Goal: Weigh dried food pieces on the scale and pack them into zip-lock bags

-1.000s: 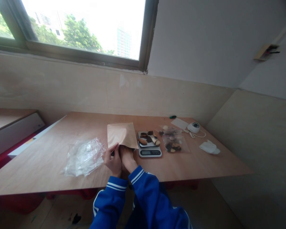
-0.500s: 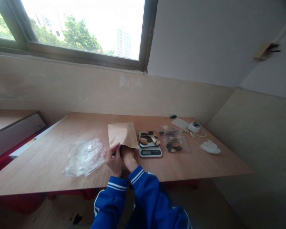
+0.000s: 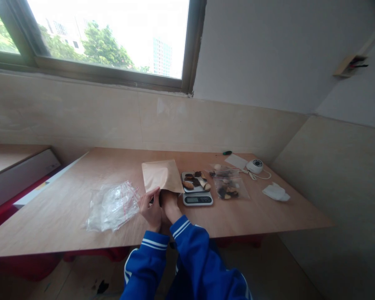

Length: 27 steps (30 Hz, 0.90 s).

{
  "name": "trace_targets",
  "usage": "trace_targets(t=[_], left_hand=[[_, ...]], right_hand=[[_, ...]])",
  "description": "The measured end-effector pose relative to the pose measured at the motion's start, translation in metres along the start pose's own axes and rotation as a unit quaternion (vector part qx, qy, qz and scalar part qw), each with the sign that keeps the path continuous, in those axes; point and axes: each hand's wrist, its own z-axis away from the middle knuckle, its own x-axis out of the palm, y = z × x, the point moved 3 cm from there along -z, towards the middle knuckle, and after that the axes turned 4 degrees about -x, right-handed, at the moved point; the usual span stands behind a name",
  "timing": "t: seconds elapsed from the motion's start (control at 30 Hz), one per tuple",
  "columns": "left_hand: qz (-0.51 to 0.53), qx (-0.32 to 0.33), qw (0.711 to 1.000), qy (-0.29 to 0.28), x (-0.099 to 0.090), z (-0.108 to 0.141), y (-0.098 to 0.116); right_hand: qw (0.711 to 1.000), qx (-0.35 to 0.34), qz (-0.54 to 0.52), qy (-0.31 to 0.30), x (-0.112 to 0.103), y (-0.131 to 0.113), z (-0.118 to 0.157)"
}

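- The room has a window (image 3: 112,41) above a tiled wall (image 3: 96,116), and below it stands a wooden table (image 3: 253,216).
- The brown paper bag (image 3: 162,175) is on the near middle part of the table, with its opening turned toward the person.
- The left hand (image 3: 151,210) is narrow: its thumb and fingers pinch the near edge of this bag.
- The right hand (image 3: 170,205) reaches into the opening. Its fingers are hidden inside, so I cannot tell if they are wide, narrow or holding something.
- Just to the right of the bag is a digital scale (image 3: 198,199), which carries several brown and pale pieces (image 3: 196,182).
- To the left of the hands lie clear plastic bags (image 3: 114,206) with red lines.
- Beyond the scale, to the right, are zip bags (image 3: 231,189) with dark and pale pieces inside.
- Farther right are a white sheet (image 3: 236,161), a white dome-shaped device (image 3: 254,166) with its cable, and a crumpled white cloth or tissue (image 3: 276,192).
- A green-handled tool (image 3: 227,153) lies near the far edge.
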Motion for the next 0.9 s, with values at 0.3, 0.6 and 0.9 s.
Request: trace_targets(t=[0.3,0.6,0.9], left_hand=[[-0.008,0.039,0.999,0.006,-0.003,-0.003,0.008],[-0.016,0.016,1.0,0.0,-0.003,-0.003,0.007],[-0.013,0.032,0.999,0.001,-0.002,-0.004,0.007]], right_hand=[[0.997,0.076,-0.008,0.007,-0.04,-0.013,0.047],[0.957,0.029,-0.224,0.18,-0.083,-0.008,0.105],[0.95,0.072,-0.092,0.289,-0.114,0.07,0.117]])
